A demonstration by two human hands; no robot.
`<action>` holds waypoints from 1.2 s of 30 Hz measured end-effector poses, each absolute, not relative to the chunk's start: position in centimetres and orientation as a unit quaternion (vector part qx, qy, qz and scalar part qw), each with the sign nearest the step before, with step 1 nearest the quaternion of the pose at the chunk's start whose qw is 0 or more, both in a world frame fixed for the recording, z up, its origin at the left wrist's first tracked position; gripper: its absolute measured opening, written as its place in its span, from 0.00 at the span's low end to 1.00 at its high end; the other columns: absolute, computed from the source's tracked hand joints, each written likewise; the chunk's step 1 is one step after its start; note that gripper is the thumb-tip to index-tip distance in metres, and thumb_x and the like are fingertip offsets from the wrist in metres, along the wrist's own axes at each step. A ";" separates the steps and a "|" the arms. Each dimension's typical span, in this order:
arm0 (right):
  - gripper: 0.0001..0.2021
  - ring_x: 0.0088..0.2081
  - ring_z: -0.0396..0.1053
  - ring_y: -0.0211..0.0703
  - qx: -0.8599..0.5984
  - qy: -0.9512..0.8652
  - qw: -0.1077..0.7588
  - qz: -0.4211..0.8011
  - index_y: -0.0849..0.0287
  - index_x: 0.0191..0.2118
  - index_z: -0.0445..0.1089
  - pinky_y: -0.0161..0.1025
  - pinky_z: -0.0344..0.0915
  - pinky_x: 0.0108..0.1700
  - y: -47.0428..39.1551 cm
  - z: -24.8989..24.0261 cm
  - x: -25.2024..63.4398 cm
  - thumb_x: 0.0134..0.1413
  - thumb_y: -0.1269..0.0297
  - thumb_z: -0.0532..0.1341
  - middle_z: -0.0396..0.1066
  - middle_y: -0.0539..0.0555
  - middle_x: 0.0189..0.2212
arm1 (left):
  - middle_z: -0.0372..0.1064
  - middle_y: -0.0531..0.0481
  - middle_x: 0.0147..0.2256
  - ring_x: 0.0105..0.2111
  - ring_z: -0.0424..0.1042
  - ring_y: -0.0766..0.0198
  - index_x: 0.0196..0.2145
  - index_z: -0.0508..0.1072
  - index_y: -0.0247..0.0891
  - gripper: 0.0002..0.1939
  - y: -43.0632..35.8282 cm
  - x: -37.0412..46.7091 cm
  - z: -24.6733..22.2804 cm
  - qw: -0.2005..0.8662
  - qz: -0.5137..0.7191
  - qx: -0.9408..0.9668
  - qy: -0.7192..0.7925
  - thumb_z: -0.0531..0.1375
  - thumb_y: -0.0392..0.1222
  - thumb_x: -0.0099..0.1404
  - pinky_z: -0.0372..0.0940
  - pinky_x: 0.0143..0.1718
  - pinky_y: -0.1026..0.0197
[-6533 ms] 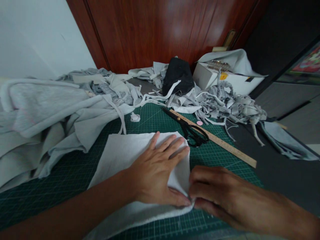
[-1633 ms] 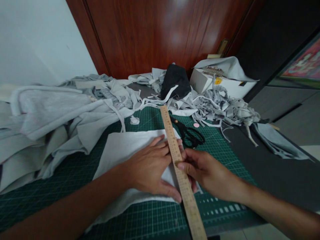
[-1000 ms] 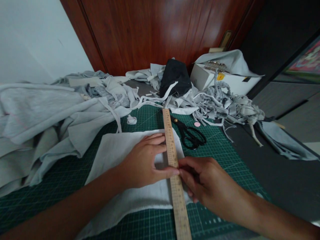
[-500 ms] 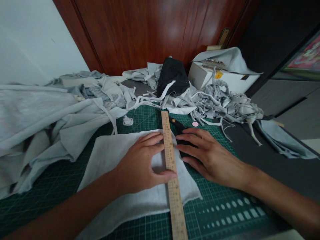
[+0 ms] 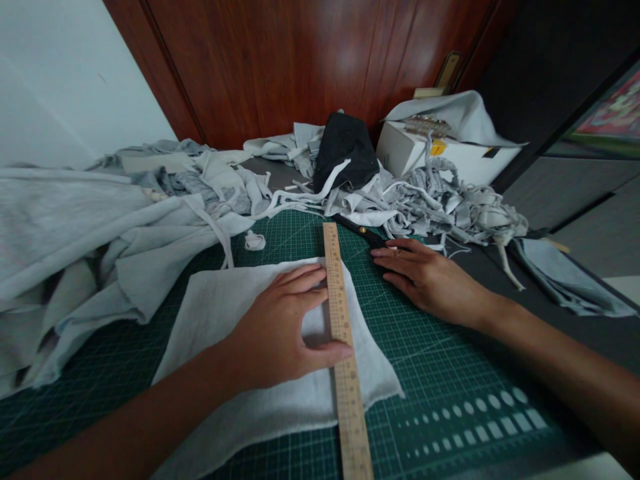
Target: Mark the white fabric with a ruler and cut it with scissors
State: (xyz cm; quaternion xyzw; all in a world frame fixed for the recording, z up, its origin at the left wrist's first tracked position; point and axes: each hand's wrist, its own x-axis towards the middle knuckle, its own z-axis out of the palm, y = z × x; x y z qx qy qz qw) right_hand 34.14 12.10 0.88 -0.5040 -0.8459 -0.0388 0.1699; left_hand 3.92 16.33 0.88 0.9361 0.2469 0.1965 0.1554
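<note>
A wooden ruler (image 5: 342, 327) lies lengthwise over a light grey piece of cloth (image 5: 220, 313), which rests on a green cutting mat (image 5: 425, 360). My left hand (image 5: 283, 327) lies open on the cloth, its thumb on the ruler's face and its fingertips by the ruler's left edge. To the right, my right hand (image 5: 427, 280) has its fingers stretched out, at the handles of black scissors (image 5: 364, 232). Those handles are partly hidden under the fingers. The blades point up and left, beyond the ruler's far end.
Heaped grey cloth (image 5: 145, 247) covers the left side. At the back are a black cloth item (image 5: 347, 150), tangled grey strips (image 5: 430, 200) and a white box (image 5: 465, 163). A small white scrap (image 5: 255, 241) sits on the mat. Behind stands a wooden door (image 5: 300, 67).
My right hand has moved right and away from the ruler, and the scissors have shifted right and back with it. The pink disc is now out of sight. My left hand and the ruler stay put.
</note>
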 end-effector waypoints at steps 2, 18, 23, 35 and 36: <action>0.15 0.63 0.71 0.66 -0.523 -0.833 0.170 -0.065 0.60 0.57 0.79 0.71 0.68 0.64 11.5 1.2 33.9 0.70 0.72 0.61 0.80 0.63 0.57 | 0.68 0.38 0.66 0.68 0.65 0.41 0.58 0.78 0.38 0.38 16.3 3.9 0.9 0.156 0.196 0.936 0.247 0.71 0.63 0.58 0.59 0.71 0.39; 0.11 0.47 0.76 0.54 -0.430 -0.877 0.210 0.052 0.57 0.49 0.78 0.49 0.76 0.52 2.5 1.4 26.4 0.67 0.75 0.61 0.80 0.60 0.43 | 0.67 0.36 0.67 0.68 0.64 0.40 0.62 0.74 0.38 0.39 16.4 3.8 1.0 0.146 0.191 0.931 0.274 0.71 0.59 0.58 0.60 0.69 0.36; 0.10 0.31 0.75 0.43 -0.475 -0.832 0.208 0.195 0.55 0.37 0.76 0.40 0.72 0.32 4.3 3.4 28.2 0.70 0.71 0.59 0.77 0.53 0.32 | 0.64 0.39 0.70 0.71 0.61 0.42 0.65 0.71 0.42 0.41 16.6 4.7 1.2 0.168 0.171 0.943 0.230 0.70 0.61 0.59 0.56 0.71 0.36; 0.11 0.49 0.79 0.55 -0.526 -0.811 0.245 0.078 0.59 0.52 0.77 0.52 0.75 0.53 13.0 1.6 31.9 0.66 0.67 0.66 0.80 0.60 0.47 | 0.58 0.37 0.72 0.74 0.54 0.43 0.69 0.68 0.45 0.35 16.1 4.5 1.3 0.145 0.134 0.964 0.175 0.61 0.63 0.70 0.48 0.73 0.34; 0.11 0.48 0.79 0.54 -0.529 -0.807 0.250 0.080 0.59 0.52 0.77 0.51 0.76 0.52 12.9 1.7 31.5 0.65 0.66 0.67 0.80 0.60 0.47 | 0.59 0.37 0.72 0.73 0.54 0.43 0.67 0.70 0.45 0.33 16.0 4.5 1.3 0.142 0.139 0.965 0.172 0.61 0.62 0.71 0.48 0.73 0.34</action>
